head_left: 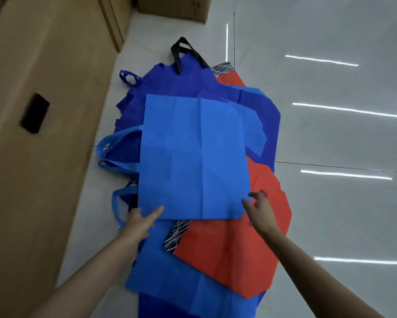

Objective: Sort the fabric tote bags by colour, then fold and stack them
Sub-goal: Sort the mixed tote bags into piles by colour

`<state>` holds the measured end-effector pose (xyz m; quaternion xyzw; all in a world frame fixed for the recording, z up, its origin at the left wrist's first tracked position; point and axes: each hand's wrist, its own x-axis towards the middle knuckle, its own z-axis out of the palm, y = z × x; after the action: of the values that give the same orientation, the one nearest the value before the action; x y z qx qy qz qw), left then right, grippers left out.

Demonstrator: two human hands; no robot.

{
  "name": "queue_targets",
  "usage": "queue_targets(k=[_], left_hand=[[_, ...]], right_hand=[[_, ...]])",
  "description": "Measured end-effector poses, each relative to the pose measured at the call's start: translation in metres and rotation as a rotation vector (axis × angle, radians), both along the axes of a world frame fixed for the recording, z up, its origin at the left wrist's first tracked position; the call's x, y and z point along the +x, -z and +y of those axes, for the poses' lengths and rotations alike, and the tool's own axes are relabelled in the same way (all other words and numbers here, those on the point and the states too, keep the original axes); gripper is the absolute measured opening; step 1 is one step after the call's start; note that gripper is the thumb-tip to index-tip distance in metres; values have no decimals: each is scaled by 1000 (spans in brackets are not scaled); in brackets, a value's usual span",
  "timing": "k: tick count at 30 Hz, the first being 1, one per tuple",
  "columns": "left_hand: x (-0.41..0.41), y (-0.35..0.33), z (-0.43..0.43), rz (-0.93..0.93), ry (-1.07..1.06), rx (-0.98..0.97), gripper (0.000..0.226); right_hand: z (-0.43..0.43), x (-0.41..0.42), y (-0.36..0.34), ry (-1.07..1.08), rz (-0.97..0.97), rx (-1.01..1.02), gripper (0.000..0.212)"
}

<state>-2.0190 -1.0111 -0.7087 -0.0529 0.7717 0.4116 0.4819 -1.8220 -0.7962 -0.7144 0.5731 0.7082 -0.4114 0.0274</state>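
Both hands, left (139, 222) and right (260, 208), rest open-fingered at the near corners of the light-blue tote (194, 157), apparently squaring it for folding.

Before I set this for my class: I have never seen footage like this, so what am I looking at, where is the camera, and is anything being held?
There is no machine here. A person wears a camera on the head, looking forward and down, so you see their own two bare arms. The left hand and right hand reach to the near corners of a light blue bag; the fingers look open, with no clear grip yet. It lies flat on top of a mixed pile on a glossy tiled floor: dark blue bags, a red bag and a patterned bag. Cardboard boxes stand on the left.
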Motion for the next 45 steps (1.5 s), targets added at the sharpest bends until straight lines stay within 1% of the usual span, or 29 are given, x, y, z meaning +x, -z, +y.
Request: queue_targets(k=[2,4,5,6,8,10,11,13,15,18,20,22,23,24,25,26,27,28,29,30,31,32,34,36,38,40,42,44,45], left_hand=[[-5,31,9,-30,-106,27,49],[-9,54,16,-23,-236,40,65],[-13,62,20,6,-298,51,76],[-14,64,24,48,-338,62,85],[-13,54,32,159,-375,73,90],[-5,35,36,323,-334,62,85],[-1,27,39,405,-293,78,84],[5,14,48,497,-221,176,86],[10,11,65,557,-115,229,85],[24,10,98,642,131,240,71],[39,12,118,646,344,291,59],[57,20,132,666,564,302,52],[68,25,137,690,664,288,51],[78,29,140,725,750,276,51],[88,32,139,777,831,255,53],[98,34,138,848,909,229,56],[108,38,133,937,996,203,60],[116,43,127,1010,1107,179,65],[123,48,121,1059,1226,164,72],[129,53,115,1127,1320,153,80],[133,59,109,1175,1401,138,87],[136,63,106,1204,1473,113,91],[138,64,104,1138,1607,50,97],[136,67,104,1075,1641,24,98],[137,69,106,953,1690,-40,97],[138,75,108,984,1720,-39,103],[137,79,106,1025,1746,-71,109],[129,85,101,1168,1739,0,119],[125,87,100,1152,1779,-23,124]], right_hand=[[21,-8,29,187,87,-48,51],[34,-17,53,387,165,-149,57],[38,-21,63,464,214,-187,55],[40,-23,68,506,259,-219,47],[34,-23,60,501,317,-288,17],[25,-13,47,455,309,-296,22],[21,-5,44,435,310,-226,21],[16,13,35,439,335,-79,11],[14,37,35,518,295,-6,2],[7,80,43,617,248,-48,20],[-1,108,47,563,182,-102,29],[-11,132,46,416,34,-96,34],[-15,141,46,323,-74,7,37],[-16,151,50,217,-173,212,36],[-16,156,53,83,-217,463,33],[-15,158,58,-84,-210,641,34],[-14,159,63,-259,-198,712,40],[-11,158,70,-429,-205,710,47],[-9,155,81,-541,-226,648,52],[-10,149,87,-590,-240,529,56],[-13,142,90,-580,-260,417,61],[-16,137,94,-557,-277,363,66],[-18,134,101,-438,-293,324,75],[-12,142,106,-278,-328,289,79],[1,157,106,-136,-386,275,68],[16,171,105,-52,-421,235,57],[30,184,104,-4,-446,222,57],[46,192,101,29,-447,209,58],[55,195,100,46,-429,190,58]])
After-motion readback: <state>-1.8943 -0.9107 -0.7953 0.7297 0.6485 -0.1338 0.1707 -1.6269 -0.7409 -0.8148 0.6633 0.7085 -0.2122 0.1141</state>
